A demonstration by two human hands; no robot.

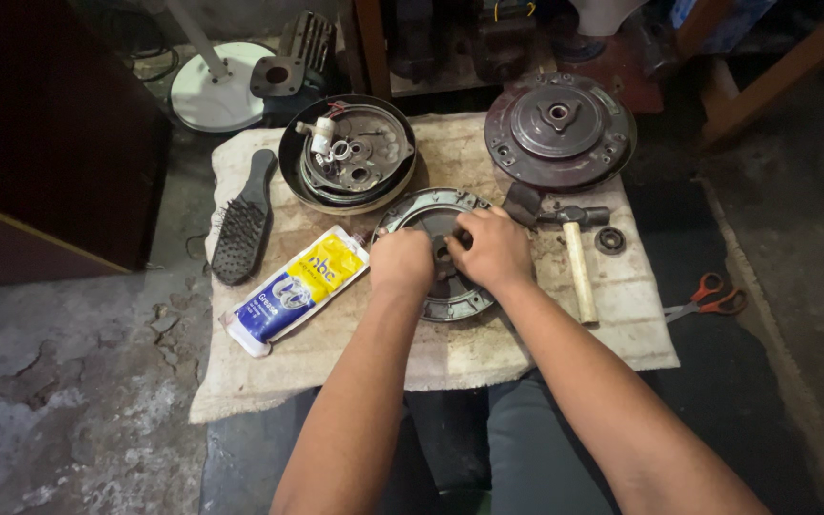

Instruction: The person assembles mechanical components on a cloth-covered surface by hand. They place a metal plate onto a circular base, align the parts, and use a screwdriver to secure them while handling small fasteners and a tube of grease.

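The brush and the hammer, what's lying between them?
In the head view, between the brush and the hammer lie a blue and yellow pouch and a round metal plate under both hands.

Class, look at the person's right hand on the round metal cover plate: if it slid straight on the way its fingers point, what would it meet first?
The right hand points leftward across the metal cover plate, so it would most likely first meet the left hand, which rests right beside it on the same plate. Beyond that lies the blue and yellow tube.
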